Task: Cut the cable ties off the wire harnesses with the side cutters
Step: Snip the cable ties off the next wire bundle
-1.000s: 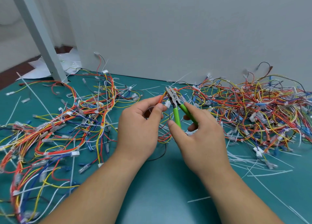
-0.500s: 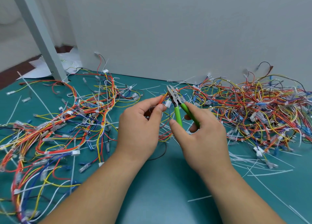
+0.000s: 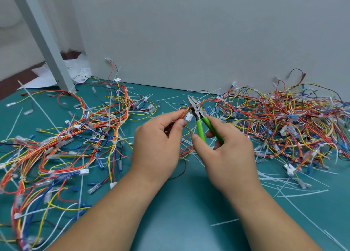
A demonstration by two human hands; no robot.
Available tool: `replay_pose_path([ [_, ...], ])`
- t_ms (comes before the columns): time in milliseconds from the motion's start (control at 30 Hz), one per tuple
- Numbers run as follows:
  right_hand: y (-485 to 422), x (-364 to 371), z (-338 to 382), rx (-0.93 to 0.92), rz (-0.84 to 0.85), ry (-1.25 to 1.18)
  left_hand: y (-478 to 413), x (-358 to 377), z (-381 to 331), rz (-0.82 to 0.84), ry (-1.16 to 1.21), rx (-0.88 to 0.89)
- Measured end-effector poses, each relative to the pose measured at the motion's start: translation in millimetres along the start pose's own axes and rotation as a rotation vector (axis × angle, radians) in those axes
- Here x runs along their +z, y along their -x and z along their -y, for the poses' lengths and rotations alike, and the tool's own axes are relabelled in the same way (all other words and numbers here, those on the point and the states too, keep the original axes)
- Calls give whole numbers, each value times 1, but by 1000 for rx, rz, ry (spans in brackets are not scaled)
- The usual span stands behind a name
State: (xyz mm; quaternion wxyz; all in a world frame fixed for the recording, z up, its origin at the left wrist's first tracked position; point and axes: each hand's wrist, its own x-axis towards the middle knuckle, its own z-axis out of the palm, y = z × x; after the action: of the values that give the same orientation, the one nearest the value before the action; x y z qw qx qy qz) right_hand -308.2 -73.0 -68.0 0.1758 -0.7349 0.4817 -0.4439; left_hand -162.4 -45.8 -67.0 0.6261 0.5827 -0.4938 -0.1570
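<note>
Across the green table [image 3: 180, 218] lay two sprawls of wire harnesses, the left heap [image 3: 72, 137] spread loose and the right heap [image 3: 287, 118] piled against the grey wall [image 3: 189, 33], with cut white cable ties [image 3: 295, 194] strewn near the latter. Between the heaps the left hand [image 3: 157, 144] pinched a thin orange-and-yellow harness [image 3: 186, 111] between thumb and forefinger, while the right hand [image 3: 229, 154] curled round the green handles of the side cutters [image 3: 199, 125]. Their steel jaws (parted or closed, it could not be told) pointed up and away, touching that harness just beyond the left fingertips, beside a small white connector [image 3: 190, 117].
</note>
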Motion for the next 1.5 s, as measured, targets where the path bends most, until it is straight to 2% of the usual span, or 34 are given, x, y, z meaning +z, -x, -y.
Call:
replay_pose_path([
  [267, -2, -1, -2, 27, 65, -52, -1, 0, 2, 4, 15, -31],
  [400, -4, -2, -2, 94, 121, -198, -1, 0, 3, 7, 27, -44],
  [467, -5, -2, 0, 186, 89, -337, -3, 0, 3, 0, 35, -43],
  [533, -7, -2, 3, 326, 89, -588, -3, 0, 2, -2, 40, -45],
  [633, -6, -1, 7, 438, 245, -975, -3, 0, 3, 24, 41, -62],
  [767, 0, 3, 11, 337, 438, -1034, -1, 2, -1, 84, 65, -45],
  [967, 2, 1, 13, 268, 499, -1054, 0, 1, -1, 114, 50, -21],
  [1133, -4, -11, 11, 250, 497, -1303, 0, 0, 0, -17, -64, 31],
  [1300, -6, -19, 10, 247, 535, -1470, 1, -1, -1, -99, 4, 6],
  [1433, -6, -17, 10, 252, 543, -1501, -1, 1, -3, 46, 29, 46],
  [1500, -5, -16, 10, 260, 536, -1490, 0, 2, -3, 88, 112, 17],
])
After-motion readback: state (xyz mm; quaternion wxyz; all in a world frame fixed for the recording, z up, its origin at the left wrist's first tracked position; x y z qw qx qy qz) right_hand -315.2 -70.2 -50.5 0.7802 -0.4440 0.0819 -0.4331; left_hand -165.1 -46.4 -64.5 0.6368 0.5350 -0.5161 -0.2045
